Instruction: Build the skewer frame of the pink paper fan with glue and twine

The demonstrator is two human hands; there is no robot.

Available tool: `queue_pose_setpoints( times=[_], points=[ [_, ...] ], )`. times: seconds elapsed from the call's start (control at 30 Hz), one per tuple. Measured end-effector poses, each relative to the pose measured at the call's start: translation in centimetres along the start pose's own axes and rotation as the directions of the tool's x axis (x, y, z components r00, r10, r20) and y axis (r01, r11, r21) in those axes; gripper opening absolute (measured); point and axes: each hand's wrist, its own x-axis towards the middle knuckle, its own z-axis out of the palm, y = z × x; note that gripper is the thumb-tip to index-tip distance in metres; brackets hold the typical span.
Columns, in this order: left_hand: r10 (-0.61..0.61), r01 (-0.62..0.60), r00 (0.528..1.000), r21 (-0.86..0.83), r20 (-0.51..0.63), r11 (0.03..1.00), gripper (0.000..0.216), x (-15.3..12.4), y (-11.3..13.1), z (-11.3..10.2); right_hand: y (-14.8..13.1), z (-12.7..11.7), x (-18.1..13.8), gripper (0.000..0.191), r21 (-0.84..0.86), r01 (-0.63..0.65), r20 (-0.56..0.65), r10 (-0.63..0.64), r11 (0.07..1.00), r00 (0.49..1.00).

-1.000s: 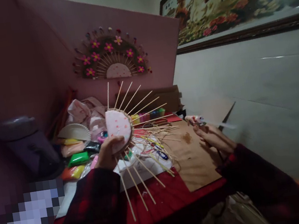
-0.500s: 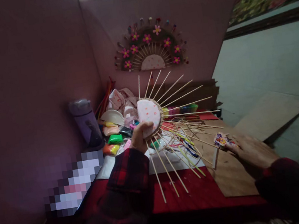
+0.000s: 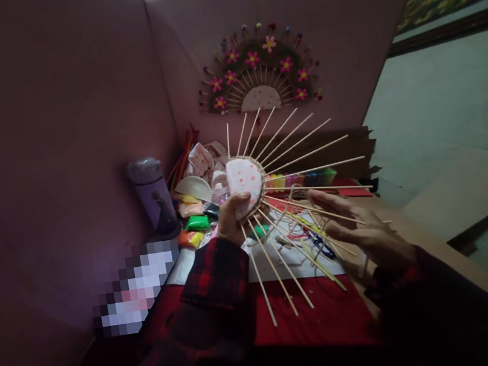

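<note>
My left hand [image 3: 231, 217] grips a half-round craft fan [image 3: 246, 182], its thumb lying on the pale fabric centre dotted with red. A braided cord edges the curved side, and thin wooden sticks spread out from it like rays to the top, right and bottom. My right hand [image 3: 360, 221] is open at the right-hand sticks, fingers stretched out and thumb apart, with nothing visible in it. Whether it touches a stick I cannot tell. Beneath the fan lie loose cords [image 3: 322, 245] on a white sheet [image 3: 269, 262].
A purple bottle [image 3: 152, 197] stands at left, near coloured clay packets [image 3: 197, 222] and a white pleated piece [image 3: 194, 188]. A finished flowered fan [image 3: 257, 71] hangs on the pink panel [image 3: 185, 33]. A brown board [image 3: 419, 248] lies at right on the red tabletop [image 3: 310, 320].
My right hand has left a flower-patterned object on the board and come left to the sticks, opening its fingers. My left hand still holds the fan. The view has shifted slightly.
</note>
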Motion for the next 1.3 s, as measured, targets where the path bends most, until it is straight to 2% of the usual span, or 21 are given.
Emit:
queue_pose_setpoints(
  times=[0.17, 0.3, 0.47, 0.6, 0.67, 0.77, 0.87, 1.1, 1.3],
  points=[
    [0.005, -0.006, 0.999, -0.045, -0.036, 0.999, 0.026, -0.3, 0.6, 0.2, -0.2, 2.2, 1.8, 0.064, 0.223, 0.013, 0.097, -0.035, 0.975, 0.995],
    [0.034, -0.036, 0.997, -0.032, -0.068, 0.999, 0.025, -0.2, 0.8, 0.2, -0.3, 3.5, 2.6, 0.054, 0.375, -0.011, 0.110, -0.033, 0.927, 0.993],
    [0.043, -0.042, 0.991, 0.012, -0.129, 0.999, 0.022, -0.2, 0.9, 0.7, 1.0, 3.7, 3.3, 0.046, 0.511, 0.048, 0.066, -0.094, 0.858, 0.993],
    [0.037, -0.027, 0.987, 0.069, -0.155, 0.997, 0.019, -0.4, 0.7, 1.1, 1.3, 3.6, 3.6, 0.030, 0.458, 0.165, -0.172, -0.095, 0.874, 0.980],
    [0.050, -0.036, 0.987, 0.092, -0.156, 0.995, 0.020, -0.3, 0.5, 1.0, 0.9, 3.5, 3.7, 0.029, 0.434, 0.197, -0.236, -0.101, 0.879, 0.967],
    [0.064, -0.039, 0.979, 0.132, -0.192, 0.990, 0.017, -0.1, 0.3, 0.8, 0.4, 3.4, 3.6, 0.030, 0.491, 0.134, -0.182, -0.049, 0.861, 0.982],
    [0.052, -0.019, 0.980, 0.172, -0.192, 0.985, 0.013, 0.0, 0.2, 0.6, 0.4, 3.1, 3.4, 0.024, 0.493, 0.081, -0.190, 0.016, 0.866, 0.982],
    [-0.016, 0.046, 0.992, 0.238, -0.126, 0.970, 0.008, 0.0, -0.1, 0.4, 0.9, 2.4, 3.5, 0.023, 0.462, 0.087, -0.215, 0.016, 0.883, 0.976],
    [-0.012, 0.040, 0.995, 0.279, -0.099, 0.959, 0.009, 0.0, -0.1, 0.2, 0.7, 2.1, 3.2, 0.024, 0.493, 0.098, -0.210, 0.008, 0.864, 0.978]
  ],
)
